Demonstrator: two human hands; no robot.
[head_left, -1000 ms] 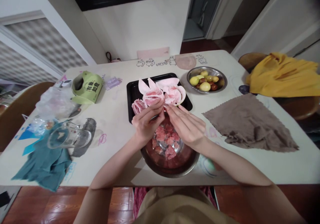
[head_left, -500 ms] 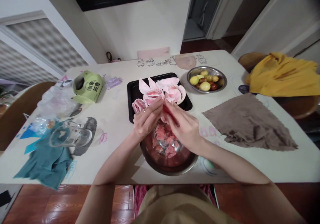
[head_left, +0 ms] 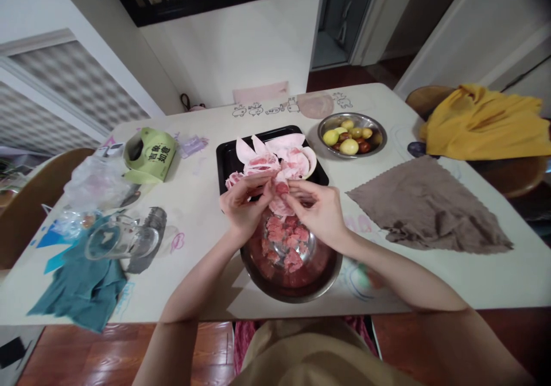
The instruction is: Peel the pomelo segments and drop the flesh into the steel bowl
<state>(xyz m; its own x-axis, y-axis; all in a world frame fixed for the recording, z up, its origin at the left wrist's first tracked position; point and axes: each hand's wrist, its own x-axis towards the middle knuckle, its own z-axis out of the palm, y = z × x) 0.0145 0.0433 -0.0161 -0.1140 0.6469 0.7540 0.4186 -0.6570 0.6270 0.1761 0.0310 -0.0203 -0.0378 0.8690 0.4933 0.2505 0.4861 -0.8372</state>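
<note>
The left hand (head_left: 244,207) and right hand (head_left: 322,212) pinch a pink fruit segment (head_left: 281,188) between them, best peeled gently above the bowl (head_left: 316,278) below.

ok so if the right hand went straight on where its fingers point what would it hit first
First the pink fruit piece, held between the right hand and the left hand; beyond it, probably the left hand itself, though depth is hard to judge.
</note>
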